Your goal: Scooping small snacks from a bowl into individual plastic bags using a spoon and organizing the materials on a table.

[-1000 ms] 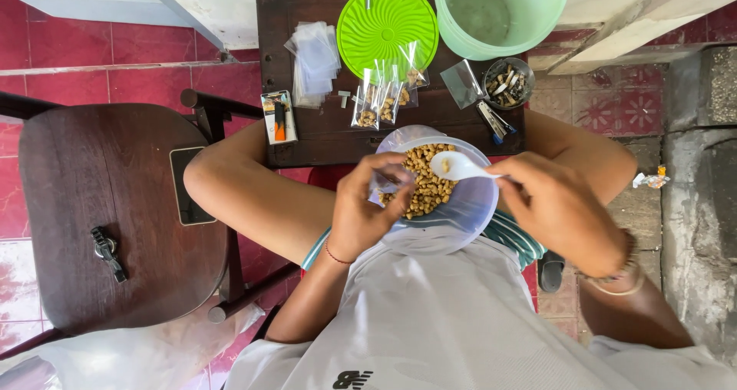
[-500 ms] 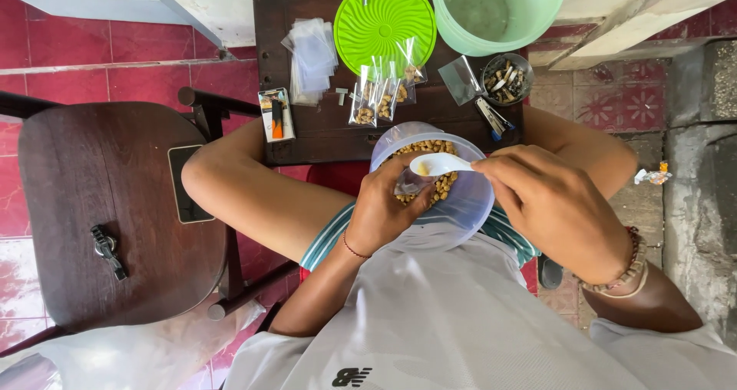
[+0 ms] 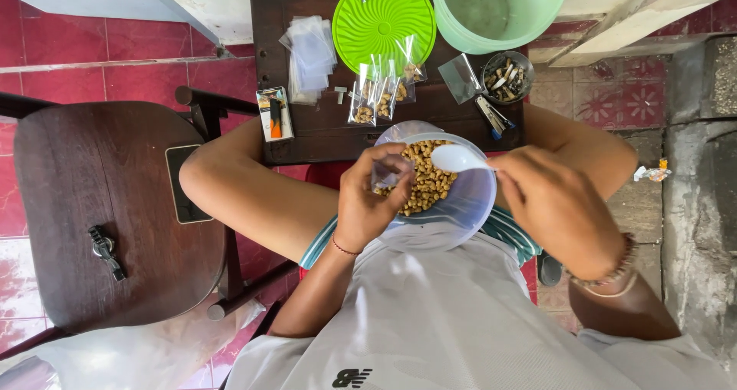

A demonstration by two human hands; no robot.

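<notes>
The left hand (image 3: 368,206) pinches a small clear bag (image 3: 384,176) over the nut bowl (image 3: 461,213) on the lap; the right hand (image 3: 556,206) grips a white spoon (image 3: 457,158). Nuts could miss the narrow bag mouth and scatter, or the bowl could tip

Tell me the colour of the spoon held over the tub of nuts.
White: the small plastic spoon shows best in the head view.

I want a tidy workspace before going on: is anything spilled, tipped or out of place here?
Nothing stands out. The nuts stay inside the clear container, the filled small bags sit together on the dark table, with no loose spill visible.
</notes>
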